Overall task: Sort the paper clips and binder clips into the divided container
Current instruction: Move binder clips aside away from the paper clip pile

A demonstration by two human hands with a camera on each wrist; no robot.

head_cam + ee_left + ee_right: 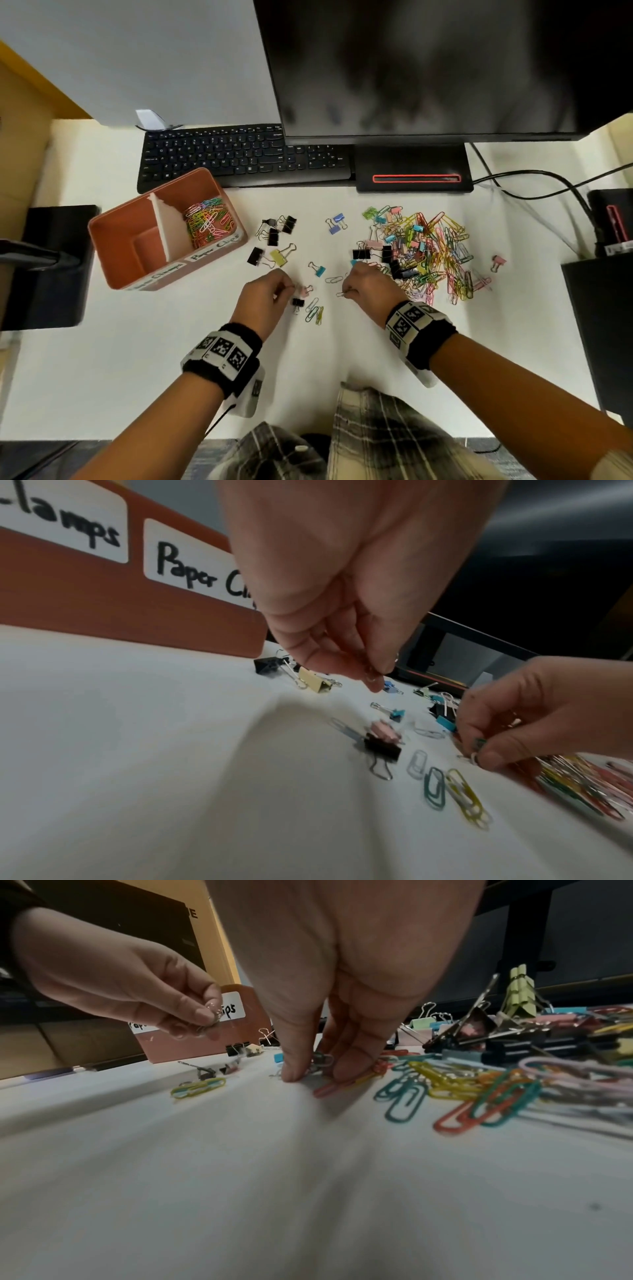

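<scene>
Left hand fingers pinch silver clips lifted off the worktop, likely gathering a batch for the box. Right hand fingers pinch another clip beside the pile.

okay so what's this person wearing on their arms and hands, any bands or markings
Both forearms are bare and no gloves are worn. Each wrist carries a black band faced with white tiles printed with black square code markers. A white camera unit hangs under the left wrist, with a thin black cable trailing from it.
</scene>
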